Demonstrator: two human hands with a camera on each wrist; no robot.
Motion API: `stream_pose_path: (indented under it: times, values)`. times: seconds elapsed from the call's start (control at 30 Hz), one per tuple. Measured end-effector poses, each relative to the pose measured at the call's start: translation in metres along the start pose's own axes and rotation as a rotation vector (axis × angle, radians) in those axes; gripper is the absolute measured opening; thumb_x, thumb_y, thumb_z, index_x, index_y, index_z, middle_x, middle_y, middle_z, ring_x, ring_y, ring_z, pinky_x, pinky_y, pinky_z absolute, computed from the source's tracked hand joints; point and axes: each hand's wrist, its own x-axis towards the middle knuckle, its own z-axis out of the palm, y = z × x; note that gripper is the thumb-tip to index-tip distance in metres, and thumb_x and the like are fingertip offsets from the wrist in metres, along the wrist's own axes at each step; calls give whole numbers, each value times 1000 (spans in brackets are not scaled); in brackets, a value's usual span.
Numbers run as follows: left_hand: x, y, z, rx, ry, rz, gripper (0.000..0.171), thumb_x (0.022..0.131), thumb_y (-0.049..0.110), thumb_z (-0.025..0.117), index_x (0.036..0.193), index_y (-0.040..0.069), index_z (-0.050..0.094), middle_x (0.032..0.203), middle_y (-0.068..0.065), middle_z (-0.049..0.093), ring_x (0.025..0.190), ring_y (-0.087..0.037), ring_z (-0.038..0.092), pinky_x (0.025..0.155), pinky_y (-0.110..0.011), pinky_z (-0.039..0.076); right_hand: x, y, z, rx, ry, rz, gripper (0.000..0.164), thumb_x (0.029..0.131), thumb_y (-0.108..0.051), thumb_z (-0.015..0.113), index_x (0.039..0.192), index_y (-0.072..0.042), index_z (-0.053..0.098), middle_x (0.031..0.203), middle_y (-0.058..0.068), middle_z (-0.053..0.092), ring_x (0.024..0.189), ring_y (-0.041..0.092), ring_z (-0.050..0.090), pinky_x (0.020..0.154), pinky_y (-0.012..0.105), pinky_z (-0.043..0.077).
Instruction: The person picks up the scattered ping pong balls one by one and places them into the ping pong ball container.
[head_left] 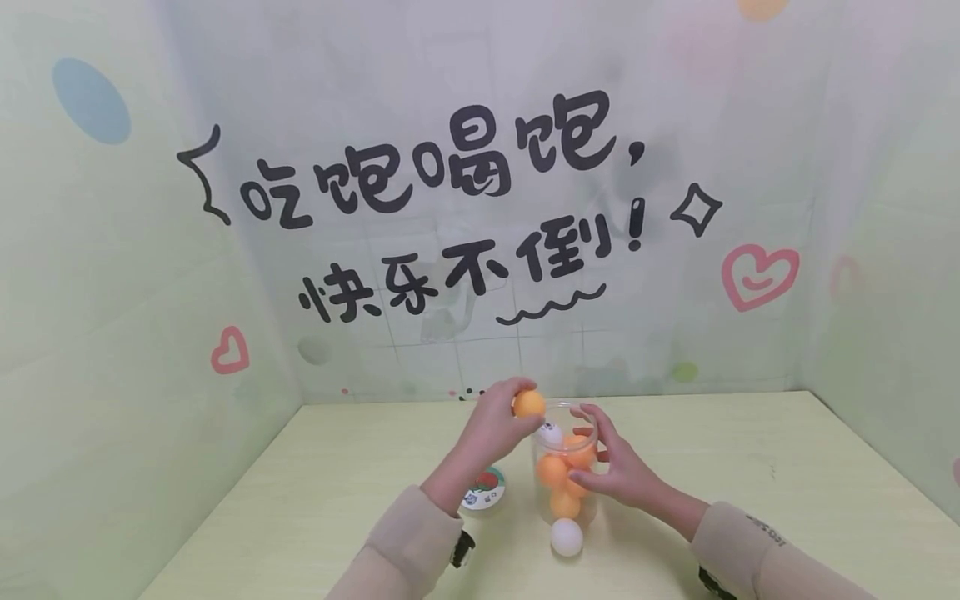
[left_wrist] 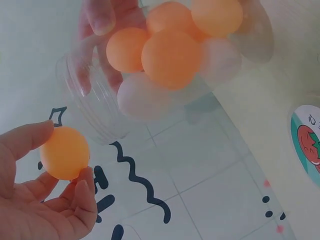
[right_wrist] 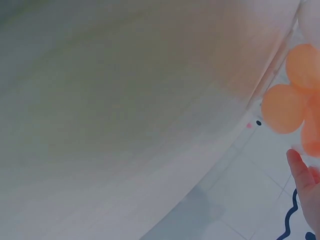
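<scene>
My left hand [head_left: 501,421] pinches an orange ping-pong ball [head_left: 529,405] between thumb and fingers, beside the rim of a clear jar [head_left: 576,407]. In the left wrist view the same ball [left_wrist: 65,153] is outside the jar's mouth. Several orange balls [left_wrist: 171,59] and some white ones [left_wrist: 142,96] lie inside the jar. My right hand [head_left: 626,471] grips the jar from the right, thumb in front and fingers behind. A white ball [head_left: 567,537] shows at the jar's foot; whether it is inside or in front, I cannot tell.
A round white and green lid [head_left: 486,492] with a red picture lies on the table left of the jar, partly behind my left forearm. The pale table [head_left: 300,500] ends at a printed cloth backdrop [head_left: 675,333], with cloth walls at both sides.
</scene>
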Motion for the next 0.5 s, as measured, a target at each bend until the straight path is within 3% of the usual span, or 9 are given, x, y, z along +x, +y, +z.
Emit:
stream_pose_path:
  times: [0.27,0.5]
  values:
    - [22,-17,9,-9,-26,46,43,79,9,67,120,1,54,110,-15,55,78,-19,53,64,-25,50,13,18,7,-22,26,-19,77,77,-12,71,137,-7,22,142,18,33,118,43,43,78,33,47]
    - [37,-30,12,14,-61,81,44,81,11,66,123,4,53,119,-17,55,92,-28,57,72,-35,50,25,31,13,-54,58,-41,79,77,-11,71,137,-3,21,141,20,33,116,41,45,78,31,48]
